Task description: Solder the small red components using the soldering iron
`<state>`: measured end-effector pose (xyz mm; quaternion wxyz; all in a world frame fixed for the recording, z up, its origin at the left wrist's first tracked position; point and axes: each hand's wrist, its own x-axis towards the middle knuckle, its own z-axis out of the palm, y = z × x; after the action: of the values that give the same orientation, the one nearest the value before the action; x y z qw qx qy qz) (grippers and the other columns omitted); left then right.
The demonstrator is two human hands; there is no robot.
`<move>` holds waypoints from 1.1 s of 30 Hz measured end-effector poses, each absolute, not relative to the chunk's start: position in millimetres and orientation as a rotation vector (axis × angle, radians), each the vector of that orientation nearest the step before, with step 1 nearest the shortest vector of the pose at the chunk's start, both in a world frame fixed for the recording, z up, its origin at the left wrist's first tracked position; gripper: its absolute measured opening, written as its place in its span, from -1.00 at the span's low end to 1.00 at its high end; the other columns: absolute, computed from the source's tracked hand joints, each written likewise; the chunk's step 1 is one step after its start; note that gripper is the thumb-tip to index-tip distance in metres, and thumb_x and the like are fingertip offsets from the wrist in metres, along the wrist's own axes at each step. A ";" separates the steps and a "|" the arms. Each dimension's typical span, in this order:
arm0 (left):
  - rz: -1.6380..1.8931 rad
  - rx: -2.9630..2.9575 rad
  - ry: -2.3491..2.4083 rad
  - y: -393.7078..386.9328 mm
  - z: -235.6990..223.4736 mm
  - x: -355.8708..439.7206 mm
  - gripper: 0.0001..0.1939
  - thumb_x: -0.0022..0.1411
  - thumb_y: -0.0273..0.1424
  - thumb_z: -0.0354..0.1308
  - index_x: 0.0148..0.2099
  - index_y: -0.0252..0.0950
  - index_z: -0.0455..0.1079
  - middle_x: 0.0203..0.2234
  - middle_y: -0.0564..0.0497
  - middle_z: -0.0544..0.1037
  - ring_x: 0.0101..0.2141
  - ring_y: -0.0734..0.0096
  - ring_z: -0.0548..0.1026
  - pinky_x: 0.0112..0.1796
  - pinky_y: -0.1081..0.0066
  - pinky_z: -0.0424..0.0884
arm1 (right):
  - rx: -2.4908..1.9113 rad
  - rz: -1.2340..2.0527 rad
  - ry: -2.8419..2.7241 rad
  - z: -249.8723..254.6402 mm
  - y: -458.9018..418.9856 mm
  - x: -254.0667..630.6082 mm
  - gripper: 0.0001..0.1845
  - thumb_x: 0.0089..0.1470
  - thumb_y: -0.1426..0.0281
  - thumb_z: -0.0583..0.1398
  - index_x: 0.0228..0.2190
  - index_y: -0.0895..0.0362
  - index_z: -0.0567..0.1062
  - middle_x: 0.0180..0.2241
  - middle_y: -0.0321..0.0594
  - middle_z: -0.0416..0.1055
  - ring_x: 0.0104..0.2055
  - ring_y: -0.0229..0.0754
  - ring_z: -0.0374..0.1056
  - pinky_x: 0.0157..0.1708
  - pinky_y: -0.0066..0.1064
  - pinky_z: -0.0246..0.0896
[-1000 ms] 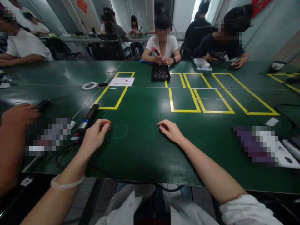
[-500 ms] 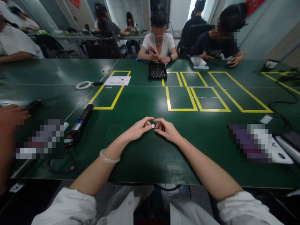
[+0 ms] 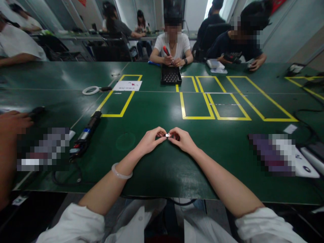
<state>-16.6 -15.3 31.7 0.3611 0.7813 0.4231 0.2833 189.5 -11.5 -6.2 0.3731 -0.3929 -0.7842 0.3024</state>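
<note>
A tiny white, red and dark piece [image 3: 167,135] is pinched between fingertips above the green table, too small to name. My left hand [image 3: 152,139] holds it from the left with thumb and fingers, a pale bracelet [image 3: 122,171] around that wrist. From the right, my right hand [image 3: 181,139] closes thumb and fingertips on the same piece. The fingertips of both hands almost meet around it and partly cover it.
A black-and-silver tool [image 3: 85,135] with a cable lies on the green table [image 3: 157,179] at left. A white sheet [image 3: 128,85] and yellow tape rectangles are farther off. Opposite, a person works over a black tray [image 3: 171,80]; another person's hand [image 3: 15,123] rests at left.
My right hand has moved onto the small piece, its fingertips now pinching it. My left fingers have shifted slightly right. The view has moved a little.
</note>
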 end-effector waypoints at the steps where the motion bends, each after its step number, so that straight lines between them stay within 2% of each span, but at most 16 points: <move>1: 0.727 2.014 1.091 -15.7 32.4 -16.3 -0.79 0.26 -0.28 0.10 -0.14 -0.29 0.39 -0.25 -0.03 0.53 -0.22 0.36 0.48 -0.14 0.33 0.39 | -0.997 0.790 -1.995 -5.9 -11.8 189.1 -0.83 0.12 0.38 0.21 -0.20 0.11 0.42 -0.32 -0.27 0.42 -0.42 -0.31 0.29 -0.41 -0.47 0.17; 4: 0.717 1.996 1.109 -15.8 32.0 -15.9 -0.76 0.27 -0.24 0.09 -0.14 -0.29 0.39 -0.27 -0.02 0.53 -0.25 0.36 0.49 -0.16 0.34 0.40 | -0.948 0.857 -1.946 -3.8 -12.6 187.9 -0.82 0.12 0.38 0.20 -0.19 0.11 0.42 -0.30 -0.25 0.42 -0.40 -0.30 0.31 -0.41 -0.47 0.21; 6: 0.703 1.994 1.117 -15.7 30.4 -16.0 -0.74 0.28 -0.22 0.08 -0.13 -0.29 0.39 -0.27 -0.03 0.53 -0.24 0.36 0.49 -0.16 0.35 0.40 | -0.949 0.901 -1.917 -3.0 -12.5 187.5 -0.84 0.13 0.36 0.20 -0.22 0.12 0.44 -0.36 -0.27 0.41 -0.42 -0.30 0.29 -0.41 -0.46 0.21; 12: 0.727 2.095 1.129 -18.3 26.1 -15.4 -0.68 0.26 -0.28 0.11 0.03 -0.24 0.31 -0.25 0.00 0.52 -0.23 0.38 0.49 -0.14 0.36 0.40 | -0.991 1.142 -1.742 -6.8 -9.3 188.2 -0.76 0.14 0.22 0.19 -0.31 0.15 0.47 -0.45 -0.27 0.44 -0.45 -0.29 0.33 -0.40 -0.44 0.23; 16: 0.709 2.227 1.144 -20.4 24.5 -15.2 -0.76 0.27 -0.30 0.08 -0.02 -0.22 0.34 -0.26 0.00 0.51 -0.25 0.38 0.48 -0.17 0.37 0.38 | -0.972 1.252 -1.713 -8.3 -8.1 188.1 -0.73 0.15 0.20 0.18 -0.35 0.17 0.45 -0.45 -0.26 0.45 -0.46 -0.30 0.33 -0.40 -0.44 0.24; 19: 0.709 2.285 1.161 -20.6 23.6 -15.6 -0.79 0.32 -0.26 0.03 -0.08 -0.22 0.36 -0.29 0.01 0.51 -0.26 0.38 0.48 -0.18 0.38 0.36 | -0.964 1.261 -1.713 -8.7 -7.8 187.3 -0.73 0.16 0.19 0.16 -0.34 0.16 0.43 -0.45 -0.27 0.43 -0.46 -0.30 0.32 -0.41 -0.45 0.23; 25: 0.721 2.271 1.216 -19.2 24.1 -18.1 -0.73 0.33 -0.20 0.01 -0.08 -0.24 0.37 -0.27 -0.02 0.53 -0.26 0.36 0.49 -0.17 0.37 0.37 | -0.940 1.201 -1.708 -9.6 -8.8 186.0 -0.66 0.05 0.23 0.26 -0.17 0.12 0.37 -0.36 -0.29 0.43 -0.48 -0.34 0.26 -0.47 -0.49 0.18; 33: 0.692 2.257 1.200 -17.8 22.9 -17.5 -0.74 0.32 -0.22 0.02 -0.06 -0.24 0.37 -0.27 -0.01 0.54 -0.26 0.36 0.50 -0.17 0.38 0.38 | -0.961 1.106 -1.801 -11.5 -8.3 187.1 -0.79 0.09 0.28 0.23 -0.25 0.14 0.43 -0.41 -0.31 0.41 -0.49 -0.34 0.20 -0.48 -0.50 0.11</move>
<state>-17.5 -17.8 22.9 0.2442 0.8264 0.4395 0.2535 187.1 -8.3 -11.5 0.3986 -0.3795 -0.7115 0.4369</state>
